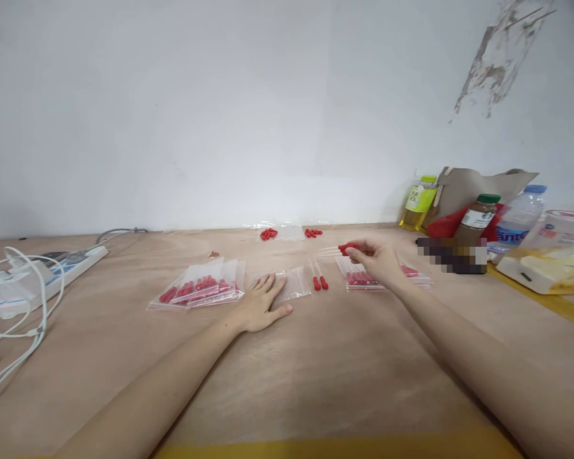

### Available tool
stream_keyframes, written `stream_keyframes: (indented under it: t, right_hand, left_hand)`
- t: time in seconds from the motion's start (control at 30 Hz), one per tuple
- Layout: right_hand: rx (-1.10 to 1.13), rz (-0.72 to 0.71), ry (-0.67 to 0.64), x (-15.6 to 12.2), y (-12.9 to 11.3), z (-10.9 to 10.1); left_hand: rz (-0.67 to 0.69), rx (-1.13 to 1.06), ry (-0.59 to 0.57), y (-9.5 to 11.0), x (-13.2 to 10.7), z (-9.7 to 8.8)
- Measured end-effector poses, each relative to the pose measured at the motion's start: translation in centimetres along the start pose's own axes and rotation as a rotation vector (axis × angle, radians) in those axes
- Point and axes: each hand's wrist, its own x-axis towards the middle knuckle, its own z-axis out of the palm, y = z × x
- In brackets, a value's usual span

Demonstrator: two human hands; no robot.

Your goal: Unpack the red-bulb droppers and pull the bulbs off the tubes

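My left hand [262, 305] lies flat with fingers spread on a clear zip bag [294, 284]. Between my right thumb and fingers are several droppers [345, 248], gripped by their red bulbs, their thin clear stems pointing left. My right hand [374, 260] is raised over a group of bags holding red-bulbed droppers [361, 279]. Two loose droppers [320, 283] rest side by side on the table between my hands, bulbs toward me. To the left of my left hand, several zip bags with red-bulbed droppers [201, 284] overlap in a pile.
More red-bulbed droppers [268, 234] lie in clear plastic by the wall. White cables [43, 319] and a power strip [76, 274] occupy the left side. On the right stand a yellow-green bottle [417, 205], a dark green-capped bottle [477, 220], a grey bag [483, 185] and a blue-capped bottle [521, 217].
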Motion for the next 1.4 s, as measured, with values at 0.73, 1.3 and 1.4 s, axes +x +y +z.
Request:
stream_keyframes:
  t: [0.73, 1.3, 1.4]
  right_hand:
    - [-0.853, -0.490, -0.188, -4.1, 1.9, 3.2]
    - [-0.820, -0.627, -0.453, -4.0, -0.7, 8.8]
    - [-0.765, -0.607, -0.420, -3.8, -0.7, 8.5]
  left_hand:
    - [-0.083, 0.007, -0.014, 0.0, -0.2, 0.1]
    - [-0.091, 0.050, 0.025, -0.1, -0.1, 0.5]
    - [-0.115, 0.063, 0.109, 0.1, 0.0, 0.5]
